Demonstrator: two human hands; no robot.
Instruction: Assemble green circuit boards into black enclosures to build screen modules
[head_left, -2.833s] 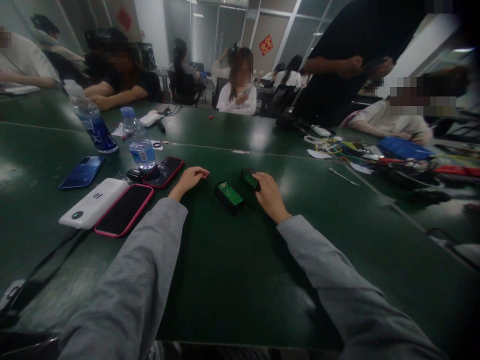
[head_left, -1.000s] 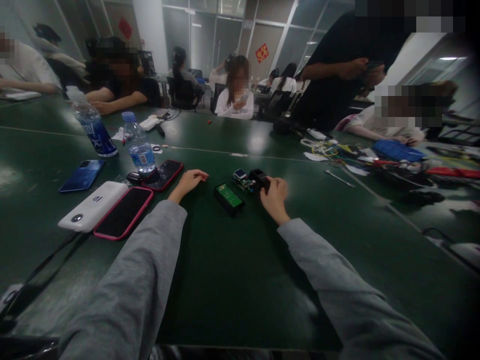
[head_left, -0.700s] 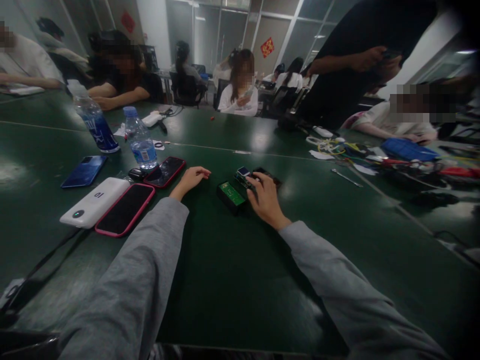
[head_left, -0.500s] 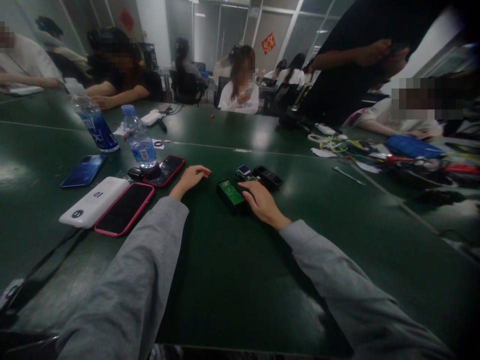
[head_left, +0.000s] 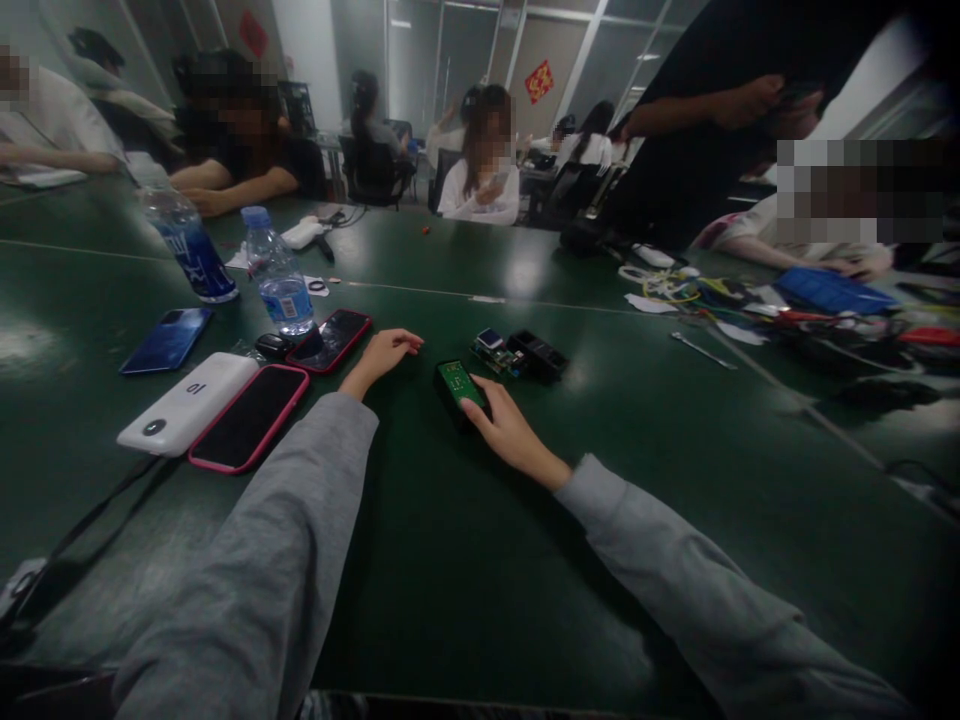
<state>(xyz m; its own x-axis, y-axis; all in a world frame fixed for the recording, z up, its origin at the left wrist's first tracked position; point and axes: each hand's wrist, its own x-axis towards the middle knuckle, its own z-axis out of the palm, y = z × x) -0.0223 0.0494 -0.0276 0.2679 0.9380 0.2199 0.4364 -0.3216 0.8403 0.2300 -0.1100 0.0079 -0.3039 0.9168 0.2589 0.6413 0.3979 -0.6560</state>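
My right hand (head_left: 504, 422) grips the near right side of a black case with a green circuit board (head_left: 456, 383) in it, thumb over the board's near end. Just beyond lies a small electronic module (head_left: 491, 344) with a little screen. Touching or nearly touching that module is another black case part (head_left: 538, 356), its hollow side up. My left hand (head_left: 386, 355) rests on the table to the left of the green board, fingers stretched loosely and holding nothing. Near its wrist is a dark phone with a red edge (head_left: 331, 340).
On the left are a pink-cased phone (head_left: 249, 418), a white power bank (head_left: 187, 405), a blue phone (head_left: 166, 341), a water bottle (head_left: 279, 280) and a blue-labelled bottle (head_left: 187, 240). A wrench (head_left: 703, 350) and tangled cables (head_left: 675, 287) lie right. Several people sit around; one stands.
My right hand has shifted slightly toward me and left, its thumb now over the board and its fingers around the case's side. My left hand stays put.
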